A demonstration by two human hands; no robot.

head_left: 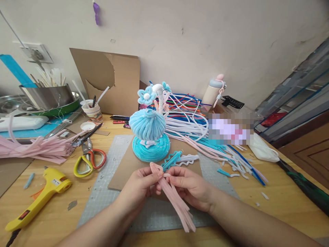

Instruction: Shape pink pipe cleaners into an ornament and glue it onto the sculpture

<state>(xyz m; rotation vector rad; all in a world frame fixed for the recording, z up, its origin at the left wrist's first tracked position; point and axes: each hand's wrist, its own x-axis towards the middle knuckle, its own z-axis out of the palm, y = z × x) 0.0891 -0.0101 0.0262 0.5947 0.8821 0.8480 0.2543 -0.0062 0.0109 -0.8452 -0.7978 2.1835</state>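
Note:
Pinched in my left hand (144, 183) is a bundle of pink pipe cleaners (176, 202), its looped top sticking up and its loose ends hanging toward me. My right hand (192, 187) grips a pink strand at the bundle's neck, close to the left fingertips. Just beyond stands a blue pipe-cleaner lamp-like figure (147, 125) on a round coiled base, with a white stem and blue flowers. Beside it lie small bundles of blue (172, 160) and white (189, 158) pipe cleaners with wavy strands.
A cardboard sheet (119, 176) lies on a grey cutting mat (95, 202). To the left are a yellow glue gun (52, 187), scissors (89, 159) and pink pipe cleaners (38, 145). Coloured pipe cleaners (187, 123) and a bottle (214, 91) stand farther right.

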